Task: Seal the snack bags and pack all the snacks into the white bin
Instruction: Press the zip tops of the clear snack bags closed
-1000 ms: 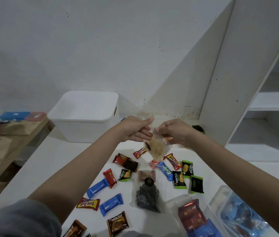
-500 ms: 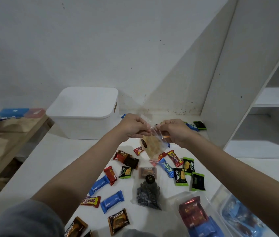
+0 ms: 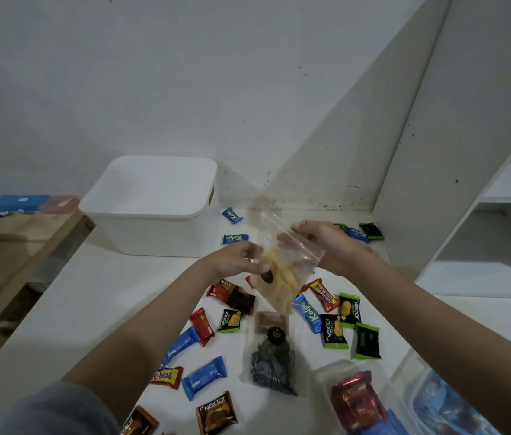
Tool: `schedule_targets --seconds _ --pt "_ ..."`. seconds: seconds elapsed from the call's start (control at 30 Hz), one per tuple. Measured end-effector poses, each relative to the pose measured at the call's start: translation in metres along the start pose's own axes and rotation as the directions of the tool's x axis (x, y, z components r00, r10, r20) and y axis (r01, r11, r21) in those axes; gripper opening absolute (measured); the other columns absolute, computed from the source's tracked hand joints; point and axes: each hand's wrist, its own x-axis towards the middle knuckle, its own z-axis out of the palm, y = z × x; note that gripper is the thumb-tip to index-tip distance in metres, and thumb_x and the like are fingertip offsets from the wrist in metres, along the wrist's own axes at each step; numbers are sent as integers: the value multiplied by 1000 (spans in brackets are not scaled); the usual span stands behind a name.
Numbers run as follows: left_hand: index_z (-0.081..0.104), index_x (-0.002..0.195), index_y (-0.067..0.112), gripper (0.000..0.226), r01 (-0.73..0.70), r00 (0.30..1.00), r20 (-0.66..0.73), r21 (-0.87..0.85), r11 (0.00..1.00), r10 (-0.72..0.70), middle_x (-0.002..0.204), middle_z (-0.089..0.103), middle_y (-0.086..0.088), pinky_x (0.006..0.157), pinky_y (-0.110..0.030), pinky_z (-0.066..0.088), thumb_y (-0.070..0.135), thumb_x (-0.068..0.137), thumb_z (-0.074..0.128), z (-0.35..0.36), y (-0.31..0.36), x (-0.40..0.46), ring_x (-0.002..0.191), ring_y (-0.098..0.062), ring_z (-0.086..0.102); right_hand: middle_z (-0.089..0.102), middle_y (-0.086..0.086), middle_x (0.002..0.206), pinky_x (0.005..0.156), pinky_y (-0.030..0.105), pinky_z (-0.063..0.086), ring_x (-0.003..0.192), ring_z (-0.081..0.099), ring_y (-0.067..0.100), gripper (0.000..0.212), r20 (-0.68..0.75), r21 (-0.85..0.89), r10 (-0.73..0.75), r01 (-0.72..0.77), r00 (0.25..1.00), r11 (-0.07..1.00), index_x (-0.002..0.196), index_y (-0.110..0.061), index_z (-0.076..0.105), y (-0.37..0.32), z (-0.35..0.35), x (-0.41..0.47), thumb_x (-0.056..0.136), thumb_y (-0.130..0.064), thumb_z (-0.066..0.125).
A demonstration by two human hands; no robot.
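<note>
**Both hands hold the chip bag above the bench**

Wrapped snacks (image 3: 204,377) litter the near bench (image 3: 75,309). Above them, the left hand (image 3: 235,259) and right hand (image 3: 329,246) each have their grip pinched on the clear chip bag (image 3: 282,277). Far left stands the white bin (image 3: 153,205).

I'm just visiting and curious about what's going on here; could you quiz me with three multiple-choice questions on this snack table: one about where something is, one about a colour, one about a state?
1. Where is the white bin?
A. left of the hands
B. on the shelf
C. under the table

2. What colour are the Kalpa wrappers?
A. green
B. blue
C. yellow

3. The clear snack bag is:
A. lying on the table
B. in the bin
C. held up by both hands

Answers: 1 A, it stands at the back left. 2 B, blue packs. 3 C, left hand and right hand hold it.
</note>
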Motion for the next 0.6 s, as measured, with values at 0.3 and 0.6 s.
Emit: schedule_targets --seconds 0.3,0.6 --pt "61 103 13 31 14 959 -282 -93 996 -40 108 62 -11 71 -28 50 30 81 73 0 -41 46 92 -19 61 56 15 130 105 65 27 117 52 35 66 -85 276 145 -117 986 954 128 -13 54 44 -29 55 90 -64 36" --pt "51 68 14 39 253 836 -496 -32 967 -235 71 48 1 57 -26 36 47 79 70 -4 -69 114 63 -12 48 65 7 92 66 30 48 80 62 24 57 -260 -139 176 -218 949 966 137 -30 41 94 -2 119 87 -12 60"
